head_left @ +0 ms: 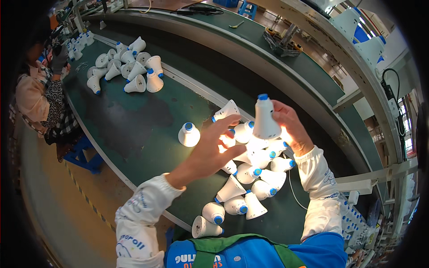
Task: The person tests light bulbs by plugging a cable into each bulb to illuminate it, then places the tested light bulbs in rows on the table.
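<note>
While the right hand (290,127) grips a white cone-shaped bulb shell (264,117) with a blue cap above the green desk (134,129), the left hand (210,149) hovers open-fingered, empty, over the heaped shells (250,178).

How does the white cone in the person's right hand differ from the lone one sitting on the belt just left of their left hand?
The held cone is lifted above the belt, gripped by the right hand; the lone cone rests on the belt, untouched. The held cone shows its side, blue cap at the top of the picture; the lone cone shows its cap almost from above. The left hand is open, nearer the lone cone. Both are white with blue caps.
</note>
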Motion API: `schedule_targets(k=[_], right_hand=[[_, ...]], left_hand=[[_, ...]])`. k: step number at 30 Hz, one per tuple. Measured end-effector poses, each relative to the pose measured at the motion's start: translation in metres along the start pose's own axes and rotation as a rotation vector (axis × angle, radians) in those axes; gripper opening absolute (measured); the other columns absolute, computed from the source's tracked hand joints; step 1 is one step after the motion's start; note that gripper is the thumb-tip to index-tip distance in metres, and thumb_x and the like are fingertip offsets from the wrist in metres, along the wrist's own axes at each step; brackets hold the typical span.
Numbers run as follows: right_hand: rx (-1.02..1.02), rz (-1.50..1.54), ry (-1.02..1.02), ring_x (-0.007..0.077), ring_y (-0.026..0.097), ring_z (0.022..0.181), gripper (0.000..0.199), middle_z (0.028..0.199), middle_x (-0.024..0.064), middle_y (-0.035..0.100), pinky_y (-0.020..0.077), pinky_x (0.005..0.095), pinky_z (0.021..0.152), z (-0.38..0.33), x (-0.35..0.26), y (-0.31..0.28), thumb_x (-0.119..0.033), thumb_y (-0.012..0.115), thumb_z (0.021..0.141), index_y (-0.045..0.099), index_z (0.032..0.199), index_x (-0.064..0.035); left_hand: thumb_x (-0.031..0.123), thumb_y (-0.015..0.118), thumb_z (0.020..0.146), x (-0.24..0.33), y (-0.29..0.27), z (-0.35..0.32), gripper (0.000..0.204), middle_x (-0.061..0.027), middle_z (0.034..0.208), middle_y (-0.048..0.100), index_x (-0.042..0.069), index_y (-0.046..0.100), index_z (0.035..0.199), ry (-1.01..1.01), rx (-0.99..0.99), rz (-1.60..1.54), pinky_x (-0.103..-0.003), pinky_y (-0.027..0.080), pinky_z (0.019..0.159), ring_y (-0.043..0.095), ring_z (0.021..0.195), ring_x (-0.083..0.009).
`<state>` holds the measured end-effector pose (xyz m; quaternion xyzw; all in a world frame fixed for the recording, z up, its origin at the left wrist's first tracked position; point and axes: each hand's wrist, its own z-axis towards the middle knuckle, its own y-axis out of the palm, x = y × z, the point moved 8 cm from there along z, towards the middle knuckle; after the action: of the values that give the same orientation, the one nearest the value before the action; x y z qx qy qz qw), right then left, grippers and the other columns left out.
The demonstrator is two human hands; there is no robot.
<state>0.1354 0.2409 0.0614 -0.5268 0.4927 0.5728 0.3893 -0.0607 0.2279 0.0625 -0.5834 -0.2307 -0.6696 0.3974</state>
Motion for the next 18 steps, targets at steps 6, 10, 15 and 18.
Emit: schedule_targets(k=[6,10,15,18], right_hand=[[-0.189,-0.124,-0.055,0.0163,0.058,0.108,0.044,0.116,0.0083,0.061,0.044,0.0331,0.098,0.003,-0.015,0.057,-0.01,0.07,0.081,0.057,0.121,0.0009],[-0.114,-0.223,-0.07,0.0169,0.055,0.11,0.049,0.119,0.0096,0.056,0.0418,0.0333,0.099,0.003,-0.011,0.069,-0.023,0.07,0.083,0.053,0.124,-0.0023],[-0.084,0.012,0.038,0.0199,0.054,0.11,0.059,0.121,0.0095,0.054,0.0456,0.0341,0.09,-0.004,0.01,0.094,-0.039,0.054,0.09,0.041,0.137,-0.0058],[-0.067,-0.254,0.025,0.0162,0.055,0.101,0.056,0.113,0.0065,0.056,0.0459,0.0312,0.082,-0.004,0.006,0.094,-0.04,0.05,0.09,0.043,0.135,-0.0067]], left_hand=[[0.009,0.07,0.085,0.004,0.005,0.016,0.057,-0.0095,0.127,0.049,0.005,0.044,0.136,0.074,0.119,-0.243,-0.035,0.049,0.093,0.054,0.115,-0.0216],[-0.002,0.072,0.079,-0.001,-0.014,-0.003,0.049,-0.0096,0.118,0.053,0.002,0.048,0.122,0.093,0.277,-0.416,-0.032,0.049,0.092,0.055,0.109,-0.0183],[-0.003,0.071,0.079,0.008,-0.021,-0.029,0.044,-0.0114,0.116,0.053,0.004,0.043,0.113,0.181,0.431,-0.448,-0.032,0.048,0.092,0.055,0.105,-0.0168],[0.007,0.065,0.085,0.008,-0.015,-0.034,0.035,-0.012,0.109,0.056,0.005,0.042,0.111,0.053,0.343,-0.366,-0.031,0.053,0.077,0.06,0.093,-0.0166]])
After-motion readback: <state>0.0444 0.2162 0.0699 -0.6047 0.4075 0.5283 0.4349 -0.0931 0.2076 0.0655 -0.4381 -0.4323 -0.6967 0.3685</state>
